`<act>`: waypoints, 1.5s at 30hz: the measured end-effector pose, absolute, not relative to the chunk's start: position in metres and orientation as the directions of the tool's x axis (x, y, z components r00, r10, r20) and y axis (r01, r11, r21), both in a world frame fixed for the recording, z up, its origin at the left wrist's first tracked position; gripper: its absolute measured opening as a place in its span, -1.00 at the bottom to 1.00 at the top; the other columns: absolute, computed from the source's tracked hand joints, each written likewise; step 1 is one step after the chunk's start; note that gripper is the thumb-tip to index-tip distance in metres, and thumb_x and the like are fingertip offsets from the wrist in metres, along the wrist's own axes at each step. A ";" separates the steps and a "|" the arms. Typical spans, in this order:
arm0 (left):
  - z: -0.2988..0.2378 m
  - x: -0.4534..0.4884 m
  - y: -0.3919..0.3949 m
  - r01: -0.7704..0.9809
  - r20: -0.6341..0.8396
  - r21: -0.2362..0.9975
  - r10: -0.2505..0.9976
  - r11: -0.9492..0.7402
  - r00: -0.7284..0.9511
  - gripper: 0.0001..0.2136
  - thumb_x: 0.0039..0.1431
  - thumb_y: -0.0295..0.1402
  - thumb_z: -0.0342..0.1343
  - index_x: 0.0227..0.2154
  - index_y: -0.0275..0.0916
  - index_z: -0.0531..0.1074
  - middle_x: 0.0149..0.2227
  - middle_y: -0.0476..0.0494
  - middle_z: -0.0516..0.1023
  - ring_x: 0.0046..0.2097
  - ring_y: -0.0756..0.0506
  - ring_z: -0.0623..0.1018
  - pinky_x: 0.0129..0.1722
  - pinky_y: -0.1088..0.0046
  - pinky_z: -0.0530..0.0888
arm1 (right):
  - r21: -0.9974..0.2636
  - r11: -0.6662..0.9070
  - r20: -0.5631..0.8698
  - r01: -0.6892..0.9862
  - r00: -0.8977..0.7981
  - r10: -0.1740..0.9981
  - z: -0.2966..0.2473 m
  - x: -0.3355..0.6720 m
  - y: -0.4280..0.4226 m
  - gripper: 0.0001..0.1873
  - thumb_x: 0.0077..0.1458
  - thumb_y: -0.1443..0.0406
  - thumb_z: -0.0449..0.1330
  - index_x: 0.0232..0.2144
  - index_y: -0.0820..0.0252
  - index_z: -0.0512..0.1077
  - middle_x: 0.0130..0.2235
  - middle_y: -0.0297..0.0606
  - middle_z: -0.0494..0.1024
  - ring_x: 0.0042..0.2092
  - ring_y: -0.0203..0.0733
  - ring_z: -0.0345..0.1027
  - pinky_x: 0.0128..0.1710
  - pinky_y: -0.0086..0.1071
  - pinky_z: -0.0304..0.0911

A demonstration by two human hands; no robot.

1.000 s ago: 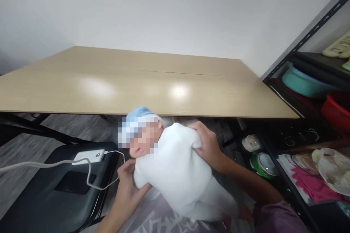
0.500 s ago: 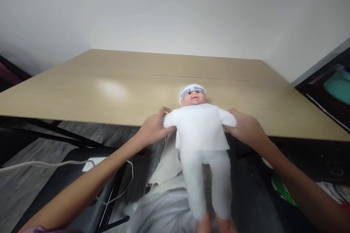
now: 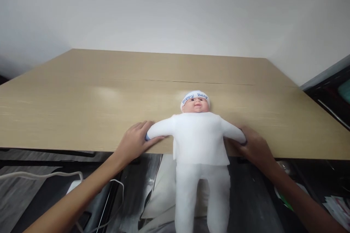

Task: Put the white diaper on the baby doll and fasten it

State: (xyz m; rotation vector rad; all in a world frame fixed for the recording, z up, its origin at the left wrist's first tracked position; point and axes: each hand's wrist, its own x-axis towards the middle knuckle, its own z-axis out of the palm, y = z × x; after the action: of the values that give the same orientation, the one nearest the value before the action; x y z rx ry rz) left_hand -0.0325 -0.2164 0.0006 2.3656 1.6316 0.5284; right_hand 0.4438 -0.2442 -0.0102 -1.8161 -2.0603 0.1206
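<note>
A baby doll [image 3: 201, 138] in a white top, white trousers and a white cap lettered "Happy Baby" lies face up. Its head and torso are over the near edge of the wooden table [image 3: 123, 65], and its legs hang below that edge; the feet are out of view. My left hand [image 3: 136, 140] grips the end of the doll's arm on the left, where a bit of blue shows at the cuff. On the other side, my right hand [image 3: 253, 143] is closed round the end of the other arm. Both arms are spread outward.
A pale wall [image 3: 175, 11] rises behind the table. Below on the left are a black seat and a white cable [image 3: 35, 176]. A light cushion-like cloth [image 3: 164, 189] lies under the table edge. Dark furniture [image 3: 330, 96] stands at the right.
The doll's arms are stretched wider, and my hands have moved apart and down with them. More of the sleeves shows. The camera view has shifted, so the table's near edge sits lower.
</note>
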 end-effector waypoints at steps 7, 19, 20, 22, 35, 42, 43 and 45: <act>0.001 -0.032 -0.140 0.859 0.175 0.337 0.922 -0.385 0.344 -0.38 0.41 0.33 0.07 0.00 -0.18 0.53 -0.09 -0.25 0.71 -0.06 -0.33 0.66 -0.09 0.21 0.49 | -0.342 0.271 0.252 0.900 -0.190 0.949 -0.012 0.449 -0.164 -0.49 0.38 -0.19 0.16 -0.13 0.10 0.54 -0.18 -0.10 0.70 -0.19 0.09 0.58 -0.25 -0.21 0.30; -0.008 -0.035 -0.014 0.895 0.236 0.310 0.938 -0.321 0.255 -0.33 0.28 0.45 0.04 -0.06 -0.09 0.51 -0.18 -0.24 0.71 -0.12 -0.40 0.67 -0.21 0.19 0.43 | -0.352 0.314 0.347 0.882 -0.188 0.919 -0.024 0.446 -0.035 -0.39 0.31 -0.33 0.21 -0.17 0.04 0.58 -0.18 -0.08 0.73 -0.21 0.17 0.59 -0.27 -0.10 0.35; -0.009 -0.034 -0.006 0.897 0.251 0.305 0.936 -0.319 0.247 -0.34 0.28 0.45 0.04 -0.08 -0.10 0.51 -0.19 -0.25 0.70 -0.12 -0.40 0.67 -0.21 0.19 0.43 | -0.351 0.314 0.357 0.882 -0.184 0.916 -0.024 0.445 -0.027 -0.37 0.31 -0.34 0.21 -0.18 0.04 0.58 -0.19 -0.08 0.72 -0.20 0.18 0.59 -0.26 -0.09 0.35; -0.010 -0.033 0.011 0.895 0.293 0.300 0.925 -0.330 0.242 -0.35 0.27 0.43 0.06 -0.12 -0.11 0.51 -0.21 -0.26 0.69 -0.13 -0.40 0.66 -0.18 0.18 0.44 | -0.356 0.333 0.386 0.873 -0.187 0.903 -0.025 0.444 -0.010 -0.33 0.33 -0.36 0.17 -0.13 0.05 0.60 -0.14 -0.05 0.72 -0.13 0.21 0.60 -0.20 -0.07 0.38; -0.026 -0.032 0.114 0.903 0.502 0.245 0.843 -0.352 0.192 -0.40 0.34 0.32 0.08 -0.06 -0.18 0.51 -0.01 -0.39 0.60 0.09 -0.45 0.54 0.17 -0.02 0.42 | -0.185 0.203 0.495 0.962 -0.087 0.864 -0.033 0.420 0.088 -0.26 0.50 -0.24 -0.02 0.22 0.24 0.47 0.16 0.20 0.62 0.14 0.36 0.43 0.14 0.11 0.33; -0.032 -0.036 0.114 0.899 0.470 0.314 0.873 -0.305 0.132 -0.42 0.35 0.22 0.18 0.14 -0.16 0.48 0.09 -0.35 0.62 0.15 -0.46 0.51 0.20 -0.03 0.37 | -0.166 0.196 0.495 0.967 -0.090 0.864 -0.039 0.427 0.087 -0.34 0.55 -0.03 -0.06 0.45 0.21 0.31 0.32 0.18 0.51 0.27 0.36 0.34 0.30 0.17 0.25; -0.032 -0.035 0.113 0.896 0.472 0.315 0.871 -0.312 0.137 -0.42 0.35 0.20 0.20 0.16 -0.16 0.47 0.11 -0.35 0.62 0.17 -0.46 0.51 0.21 -0.03 0.37 | -0.172 0.192 0.492 0.966 -0.085 0.867 -0.041 0.429 0.088 -0.31 0.55 -0.03 -0.06 0.49 0.20 0.26 0.35 0.18 0.48 0.29 0.37 0.32 0.33 0.19 0.24; -0.031 -0.035 0.113 0.894 0.472 0.314 0.869 -0.320 0.146 -0.43 0.35 0.16 0.22 0.19 -0.15 0.46 0.16 -0.35 0.60 0.20 -0.47 0.50 0.22 -0.04 0.37 | -0.190 0.187 0.476 0.964 -0.076 0.876 -0.044 0.433 0.092 -0.24 0.53 -0.05 -0.07 0.57 0.19 0.14 0.39 0.17 0.45 0.33 0.39 0.29 0.37 0.22 0.22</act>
State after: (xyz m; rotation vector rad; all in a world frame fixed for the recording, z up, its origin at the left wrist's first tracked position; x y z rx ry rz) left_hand -0.0346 0.1125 -0.0308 2.4085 1.8546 0.9433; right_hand 0.4328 0.0921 -0.0438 -1.7187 -1.9810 -0.2378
